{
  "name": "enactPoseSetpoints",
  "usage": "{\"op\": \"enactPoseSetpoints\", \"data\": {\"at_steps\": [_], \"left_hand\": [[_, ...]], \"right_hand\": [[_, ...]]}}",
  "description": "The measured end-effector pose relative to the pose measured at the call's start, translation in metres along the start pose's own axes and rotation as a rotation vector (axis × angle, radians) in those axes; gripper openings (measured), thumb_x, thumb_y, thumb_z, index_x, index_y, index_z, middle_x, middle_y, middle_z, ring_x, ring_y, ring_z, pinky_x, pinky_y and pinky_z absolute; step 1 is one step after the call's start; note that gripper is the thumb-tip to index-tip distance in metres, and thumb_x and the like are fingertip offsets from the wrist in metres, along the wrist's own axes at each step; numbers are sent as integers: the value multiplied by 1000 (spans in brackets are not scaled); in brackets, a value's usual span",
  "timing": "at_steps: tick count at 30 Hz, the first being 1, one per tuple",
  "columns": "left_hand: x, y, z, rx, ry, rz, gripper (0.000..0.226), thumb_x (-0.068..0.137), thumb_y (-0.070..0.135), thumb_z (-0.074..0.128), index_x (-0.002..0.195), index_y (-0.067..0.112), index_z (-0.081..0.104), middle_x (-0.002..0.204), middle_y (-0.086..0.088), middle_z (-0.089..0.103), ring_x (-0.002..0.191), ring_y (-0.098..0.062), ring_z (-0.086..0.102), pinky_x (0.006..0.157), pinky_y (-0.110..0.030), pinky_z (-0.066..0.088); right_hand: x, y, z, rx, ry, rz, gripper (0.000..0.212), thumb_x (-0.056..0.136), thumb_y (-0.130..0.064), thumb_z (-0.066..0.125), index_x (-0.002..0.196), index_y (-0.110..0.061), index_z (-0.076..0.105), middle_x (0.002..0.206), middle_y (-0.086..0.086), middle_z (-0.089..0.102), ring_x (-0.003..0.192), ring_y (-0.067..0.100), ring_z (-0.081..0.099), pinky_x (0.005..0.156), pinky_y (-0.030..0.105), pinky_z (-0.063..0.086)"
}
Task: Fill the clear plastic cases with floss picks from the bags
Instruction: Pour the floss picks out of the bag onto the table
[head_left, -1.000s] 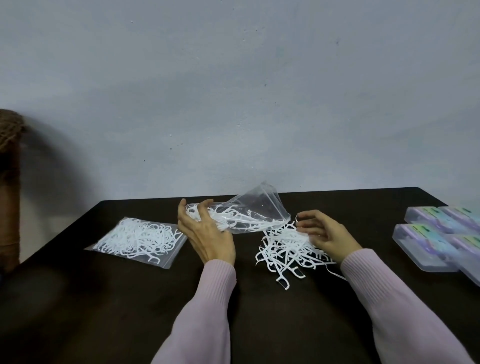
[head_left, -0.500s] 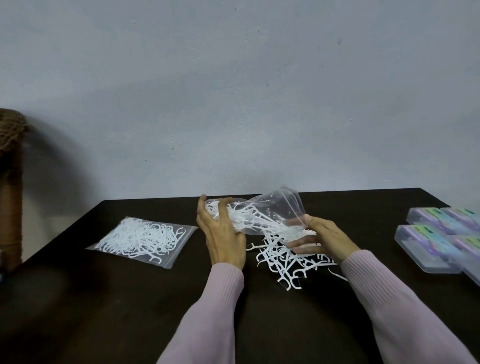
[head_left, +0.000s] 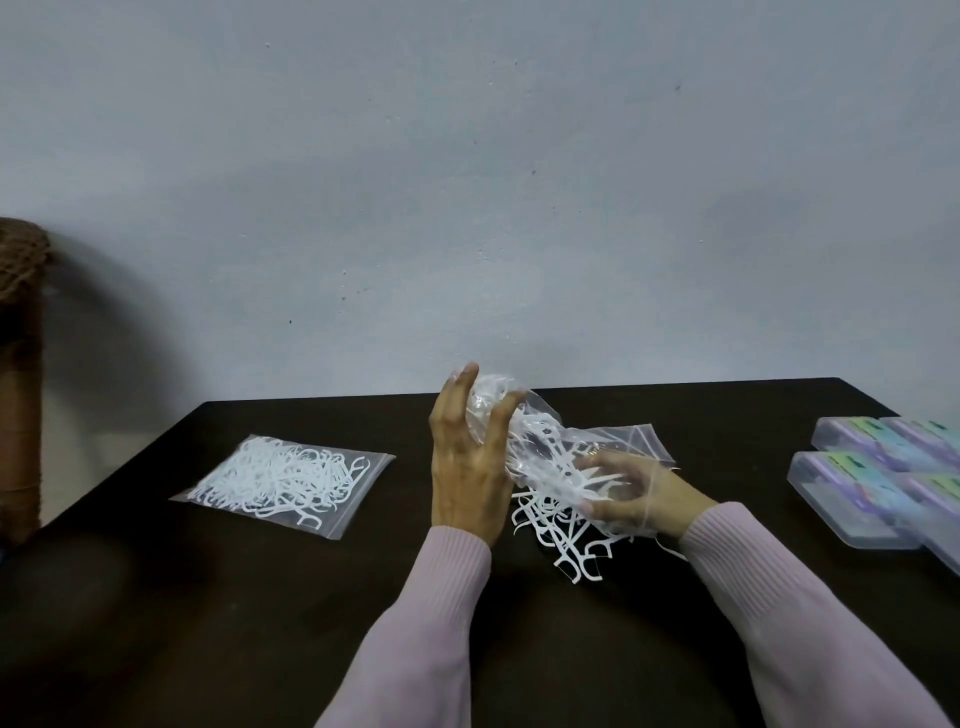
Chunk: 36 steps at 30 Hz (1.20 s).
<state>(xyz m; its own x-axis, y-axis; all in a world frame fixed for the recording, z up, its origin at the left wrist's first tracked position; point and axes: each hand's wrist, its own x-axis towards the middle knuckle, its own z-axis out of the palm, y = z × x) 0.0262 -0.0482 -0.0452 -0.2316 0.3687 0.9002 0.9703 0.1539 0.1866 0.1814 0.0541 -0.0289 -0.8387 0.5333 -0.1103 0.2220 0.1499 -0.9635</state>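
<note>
My left hand (head_left: 470, 467) grips the closed end of a clear zip bag (head_left: 540, 452), lifted and tilted so its mouth points down to the right. My right hand (head_left: 631, 493) is at the bag's mouth, partly inside the plastic, fingers curled round several white floss picks. Beneath the bag lies a loose pile of floss picks (head_left: 566, 535) on the dark table (head_left: 260, 613). A second zip bag (head_left: 285, 480), full of picks, lies flat to the left. Several clear plastic cases (head_left: 852, 493) with coloured labels sit shut at the right edge.
A brown woven object (head_left: 21, 374) stands off the table's left side. A pale wall rises just behind the table's far edge. Dark bare tabletop spreads in front of my arms.
My left hand raised the bag's closed end and moved right. My right hand went from beside the pile into the bag's mouth. The pile lies where it was.
</note>
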Motion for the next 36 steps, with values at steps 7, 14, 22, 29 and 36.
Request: {"op": "enactPoseSetpoints", "data": {"at_steps": [7,14,22,29,36], "left_hand": [[2,2,-2,7,76,67,96,41,-24,79,118,23,50,135,-12,26,127,-32,31,96,-44,43],[2,-9,-5,36,65,-61,91,44,-12,87,117,26,48,139,-10,23,128,-32,25,91,-48,47],[1,-18,-5,71,52,-296,88,47,-30,66,116,23,50,144,-4,17,128,-30,26,82,-35,53],[2,-19,-11,109,51,-499,79,54,-28,63,117,19,53,145,1,11,130,-32,28,83,-45,55],[3,-18,-12,68,99,-635,77,56,-23,68,117,20,52,144,0,11,130,-27,27,89,-33,49]], "right_hand": [[-5,-2,1,-8,-89,39,28,76,-7,68,100,-14,55,82,2,61,58,1,63,55,12,50],[-3,-2,-2,-120,-2,-86,20,77,-33,61,86,-16,65,85,-9,64,75,6,60,71,21,48],[3,6,-15,-75,187,-214,10,88,-18,56,86,-10,62,79,0,64,66,14,64,59,16,48],[3,11,-26,-213,345,-164,5,85,-14,61,85,-12,66,74,1,67,51,4,57,56,13,49],[5,15,-26,-549,349,-103,31,79,-3,68,103,-21,65,85,-8,63,73,-1,57,58,2,42]]}}
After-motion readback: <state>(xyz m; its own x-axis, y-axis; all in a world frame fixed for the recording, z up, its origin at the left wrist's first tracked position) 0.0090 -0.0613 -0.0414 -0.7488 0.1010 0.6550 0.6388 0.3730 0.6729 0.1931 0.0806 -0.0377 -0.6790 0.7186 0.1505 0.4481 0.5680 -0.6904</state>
